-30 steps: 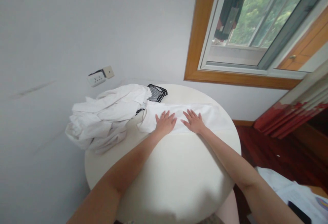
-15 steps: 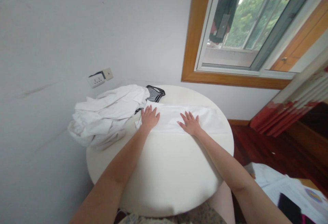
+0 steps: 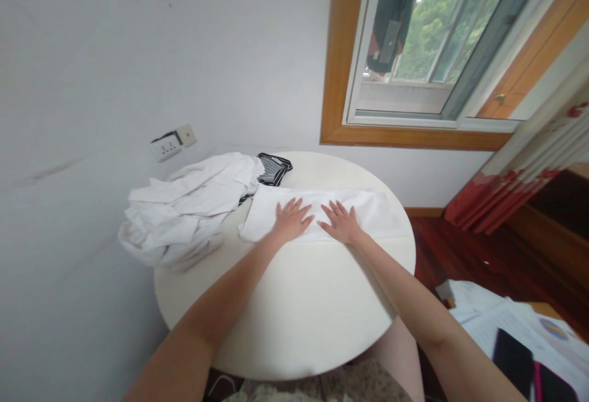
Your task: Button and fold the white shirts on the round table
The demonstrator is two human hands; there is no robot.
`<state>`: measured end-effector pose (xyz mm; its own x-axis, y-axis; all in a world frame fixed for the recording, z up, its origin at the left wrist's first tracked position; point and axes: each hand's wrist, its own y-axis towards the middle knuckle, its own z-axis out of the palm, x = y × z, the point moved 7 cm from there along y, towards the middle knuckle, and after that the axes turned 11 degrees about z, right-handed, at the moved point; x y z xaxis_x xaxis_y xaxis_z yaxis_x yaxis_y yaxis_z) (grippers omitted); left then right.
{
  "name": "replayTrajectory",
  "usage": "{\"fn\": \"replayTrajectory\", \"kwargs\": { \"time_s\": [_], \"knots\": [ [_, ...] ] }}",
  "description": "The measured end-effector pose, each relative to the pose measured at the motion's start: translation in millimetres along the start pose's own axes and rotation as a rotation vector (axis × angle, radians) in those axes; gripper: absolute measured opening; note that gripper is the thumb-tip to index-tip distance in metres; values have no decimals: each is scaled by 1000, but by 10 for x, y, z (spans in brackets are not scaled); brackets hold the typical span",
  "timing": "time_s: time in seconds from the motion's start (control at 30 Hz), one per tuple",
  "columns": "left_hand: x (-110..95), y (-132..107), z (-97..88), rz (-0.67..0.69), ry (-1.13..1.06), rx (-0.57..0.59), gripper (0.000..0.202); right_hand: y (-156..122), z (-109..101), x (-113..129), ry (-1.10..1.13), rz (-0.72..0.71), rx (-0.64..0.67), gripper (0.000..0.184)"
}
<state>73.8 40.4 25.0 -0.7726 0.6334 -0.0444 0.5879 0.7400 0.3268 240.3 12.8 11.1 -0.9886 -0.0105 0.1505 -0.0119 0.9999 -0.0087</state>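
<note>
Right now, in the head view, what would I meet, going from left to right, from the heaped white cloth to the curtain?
Heaped white cloth, left hand, right hand, red-and-white curtain.

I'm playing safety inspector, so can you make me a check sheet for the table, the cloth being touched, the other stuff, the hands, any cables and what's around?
Surface: round white table.
Things being handled: white cloth, laid out as a long strip.
Clutter: crumpled white heap at the table's left side; striped cloth beside it.
Hands: left hand and right hand rest on the strip, fingers spread.
Cables: thin white loop below the near edge, perhaps a cable.
Surroundings: wall socket, wooden window frame, curtain, papers at lower right.
</note>
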Motion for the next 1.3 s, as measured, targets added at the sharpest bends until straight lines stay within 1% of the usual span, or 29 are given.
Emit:
{"fn": "replayTrajectory", "kwargs": {
  "time_s": [0.07, 0.13, 0.23, 0.3, 0.37, 0.53, 0.63, 0.73, 0.87, 1.0, 1.03, 1.1, 1.17, 1.2, 1.3],
  "knots": [
    [-67, 15, 89, -5, -38, 32, 50, 15, -24, 33, -8, 7, 23, 75],
    [-66, 16, 131, -8, -48, 47, 51, 42, -55, 105, -16, -5, 20, 72],
    [-31, 10, 134, -6, -45, 52, 51, 121, -68, 202, -11, -64, -10, 63],
    [-21, 6, 121, -7, -38, 49, 51, 204, -42, 164, -1, -103, -23, 59],
    [-24, 4, 110, -12, -36, 45, 51, 304, -17, -11, -1, -106, -50, 58],
    [-32, -2, 96, -22, -65, 46, 52, 512, 0, -777, -34, 9, -120, 60],
    [-10, 0, 98, -29, -74, 52, 51, 569, -18, -1122, -62, 69, -138, 61],
    [8, 2, 114, -29, -84, 66, 52, 595, -40, -1285, -79, 87, -126, 61],
    [-15, -10, 116, -31, -88, 55, 51, 626, -72, -1397, -78, 86, -113, 56],
    [3, -14, 114, -32, -98, 46, 50, 654, -118, -1501, -41, 65, -143, 53],
    [35, -12, 120, -14, -108, 56, 50, 654, -129, -1520, -28, 59, -147, 52],
    [136, -15, 138, 64, -134, 93, 49, 642, -155, -1552, -7, 59, -160, 51],
    [309, -43, 143, 144, -138, 117, 47, 615, -193, -1592, 6, 99, -194, 50],
    [432, -64, 129, 149, -118, 104, 48, 598, -214, -1620, 10, 136, -218, 49],
    [826, -147, 42, 40, -16, -3, 48, 554, -250, -1700, 29, 239, -261, 48]
  ]
}}
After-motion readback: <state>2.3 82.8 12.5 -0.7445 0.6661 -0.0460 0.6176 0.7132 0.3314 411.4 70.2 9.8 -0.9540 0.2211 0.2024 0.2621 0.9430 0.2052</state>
